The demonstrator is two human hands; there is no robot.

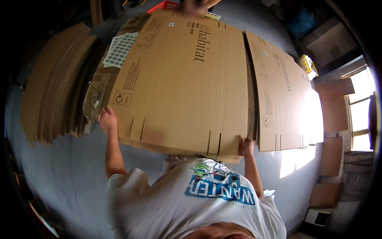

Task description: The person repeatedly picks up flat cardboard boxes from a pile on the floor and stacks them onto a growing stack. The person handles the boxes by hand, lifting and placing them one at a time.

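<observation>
In front of me lies a large flat brown cardboard sheet (179, 87), printed and creased, with slots cut along its near edge. My left hand (107, 120) grips its near left corner, fingers closed on the edge. At the near right edge my right hand (246, 145) holds the same sheet between thumb and fingers. More cardboard layers show just under the near edge. To the right, across a narrow gap, rests a second stack of printed cardboard sheets (274, 99). A sheet of small labels (121, 49) lies beyond my left hand, on a worn cardboard surface (98, 85).
Many cardboard sheets (55, 83) stand on edge at the far left. Another person's blurred hand (191, 8) is at the sheet's far edge, near a red crate (164, 6). A yellow-and-white package (307, 65) sits beyond the right stack, and a bright window (360, 103) is at right.
</observation>
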